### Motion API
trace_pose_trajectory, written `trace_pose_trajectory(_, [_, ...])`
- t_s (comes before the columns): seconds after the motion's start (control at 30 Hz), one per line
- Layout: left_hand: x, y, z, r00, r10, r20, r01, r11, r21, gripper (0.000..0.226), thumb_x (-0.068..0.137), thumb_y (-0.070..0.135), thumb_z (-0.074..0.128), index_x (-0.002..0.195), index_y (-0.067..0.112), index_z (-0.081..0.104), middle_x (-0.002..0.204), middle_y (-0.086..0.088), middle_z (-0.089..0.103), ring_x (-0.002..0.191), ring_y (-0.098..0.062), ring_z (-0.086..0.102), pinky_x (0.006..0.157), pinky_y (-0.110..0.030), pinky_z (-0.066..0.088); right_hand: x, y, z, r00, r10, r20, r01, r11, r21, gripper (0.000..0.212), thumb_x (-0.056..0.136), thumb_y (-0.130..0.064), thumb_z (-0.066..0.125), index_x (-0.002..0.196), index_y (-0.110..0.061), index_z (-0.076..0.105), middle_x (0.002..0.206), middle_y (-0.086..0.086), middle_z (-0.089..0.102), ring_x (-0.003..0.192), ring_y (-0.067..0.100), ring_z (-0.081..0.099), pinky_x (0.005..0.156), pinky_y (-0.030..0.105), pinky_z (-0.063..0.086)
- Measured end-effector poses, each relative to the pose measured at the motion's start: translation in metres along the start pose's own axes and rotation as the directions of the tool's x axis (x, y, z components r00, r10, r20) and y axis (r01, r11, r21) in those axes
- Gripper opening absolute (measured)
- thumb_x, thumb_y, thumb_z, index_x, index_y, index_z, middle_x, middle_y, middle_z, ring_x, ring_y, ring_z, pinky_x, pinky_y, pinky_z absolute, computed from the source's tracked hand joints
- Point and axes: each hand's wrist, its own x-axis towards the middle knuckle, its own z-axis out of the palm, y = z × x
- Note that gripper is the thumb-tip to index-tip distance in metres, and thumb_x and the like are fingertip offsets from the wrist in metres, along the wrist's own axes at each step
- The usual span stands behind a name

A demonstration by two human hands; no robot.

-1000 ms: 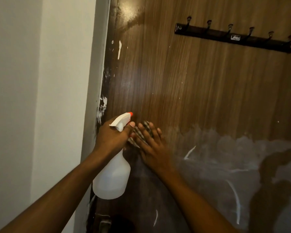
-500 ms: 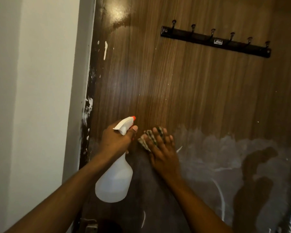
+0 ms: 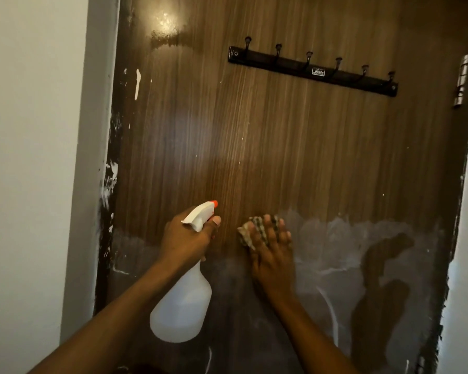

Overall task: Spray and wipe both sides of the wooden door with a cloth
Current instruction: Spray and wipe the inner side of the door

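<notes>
The wooden door (image 3: 268, 147) fills the view, brown grain above and a greyish hazy band across its lower part. My left hand (image 3: 185, 238) grips the neck of a white spray bottle (image 3: 181, 309) with an orange nozzle tip, pointed at the door. My right hand (image 3: 272, 252) lies flat on the door, fingers spread, pressing a checked cloth (image 3: 247, 234) against the wood at the upper edge of the hazy band. Most of the cloth is hidden under my fingers.
A black rack of several hooks (image 3: 312, 71) is fixed to the upper door. A metal hinge (image 3: 462, 82) sits at the right edge. White walls (image 3: 33, 157) flank the door; the dark left frame (image 3: 111, 184) carries white paint smears.
My right hand and the cloth have slid to the right along the door, away from the bottle. The view has shifted right, so the hinge and right wall show.
</notes>
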Motion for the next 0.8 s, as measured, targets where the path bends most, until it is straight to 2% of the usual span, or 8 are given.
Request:
trace_pose_trajectory(0.17, [-0.003,0.003,0.021,0.999,-0.047,0.024,0.047,0.999,-0.008,0.055,0.081,0.036,0.067,0.129,0.014,0.05,0.123,-0.008,0.061,0.106,-0.025,0.061,0.089,-0.036,0.052,0.057,0.019,-0.018,0.906,0.41,-0.1,-0.409,0.912,0.034,0.058,0.1,-0.036,0.03,0.156,-0.028,0.015,0.167,0.008,0.01,0.153,0.034,0.001,0.123,0.055,0.007])
trace_pose_trajectory(0.23, [-0.003,0.006,0.029,0.999,-0.042,0.024,0.042,0.999,-0.009,0.055,0.081,0.036,0.067,0.128,0.014,0.05,0.123,-0.008,0.061,0.107,-0.025,0.061,0.09,-0.036,0.052,0.067,0.011,-0.017,0.932,0.347,-0.105,-0.347,0.938,0.019,0.058,0.1,-0.032,0.032,0.156,-0.026,0.02,0.166,0.008,0.012,0.153,0.035,0.003,0.123,0.053,0.006])
trace_pose_trajectory(0.3, [-0.004,0.009,0.038,0.999,-0.029,0.028,0.03,1.0,-0.01,0.054,0.081,0.035,0.067,0.128,0.014,0.05,0.122,-0.008,0.061,0.107,-0.025,0.06,0.086,-0.032,0.051,0.046,0.011,-0.012,0.99,0.138,-0.035,-0.138,0.99,-0.012,0.055,0.103,-0.029,0.038,0.156,-0.025,0.027,0.166,0.006,0.013,0.153,0.033,0.004,0.123,0.053,0.006])
trace_pose_trajectory(0.4, [-0.009,0.013,0.052,0.999,-0.025,0.042,0.026,0.999,-0.022,0.054,0.081,0.034,0.067,0.128,0.012,0.051,0.121,-0.008,0.062,0.106,-0.025,0.061,0.085,-0.031,0.05,-0.016,0.03,-0.013,0.993,-0.051,0.108,0.053,0.998,-0.017,0.054,0.106,-0.042,0.035,0.157,-0.027,0.025,0.167,0.004,0.011,0.154,0.032,0.004,0.121,0.058,0.013])
trace_pose_trajectory(0.5, [-0.017,0.014,0.064,0.998,-0.03,0.06,0.031,0.999,-0.029,0.055,0.079,0.035,0.067,0.126,0.012,0.053,0.12,-0.009,0.063,0.104,-0.025,0.061,0.09,-0.037,0.051,-0.028,0.066,-0.026,0.988,0.141,0.069,-0.138,0.99,-0.039,0.054,0.105,-0.041,0.027,0.157,-0.025,0.021,0.167,0.007,0.011,0.154,0.033,0.004,0.12,0.059,0.015])
trace_pose_trajectory(0.57, [-0.02,0.017,0.074,0.998,-0.037,0.058,0.038,0.999,-0.019,0.056,0.078,0.035,0.067,0.126,0.011,0.053,0.12,-0.01,0.063,0.104,-0.026,0.062,0.092,-0.041,0.051,0.001,0.083,-0.034,0.929,0.37,-0.022,-0.371,0.928,-0.039,0.058,0.102,-0.033,0.029,0.158,-0.025,0.013,0.167,0.006,0.002,0.154,0.031,-0.002,0.121,0.058,0.013])
trace_pose_trajectory(0.63, [-0.021,0.021,0.085,0.998,-0.041,0.047,0.041,0.999,-0.005,0.055,0.08,0.034,0.067,0.127,0.01,0.053,0.118,-0.011,0.063,0.104,-0.027,0.062,0.092,-0.042,0.051,0.03,0.088,-0.037,0.89,0.448,-0.082,-0.448,0.894,0.017,0.06,0.101,-0.032,0.032,0.157,-0.027,0.009,0.167,0.005,0.001,0.154,0.032,-0.003,0.122,0.057,0.011])
trace_pose_trajectory(0.8, [-0.03,0.029,0.117,0.996,-0.056,0.068,0.059,0.997,-0.043,0.058,0.077,0.036,0.068,0.126,0.01,0.054,0.117,-0.012,0.064,0.104,-0.027,0.062,0.092,-0.045,0.051,-0.014,0.101,-0.025,0.998,-0.006,0.061,0.009,0.998,-0.055,0.061,0.103,-0.032,0.047,0.157,-0.03,0.02,0.167,0.004,0.011,0.153,0.034,0.005,0.121,0.058,0.013])
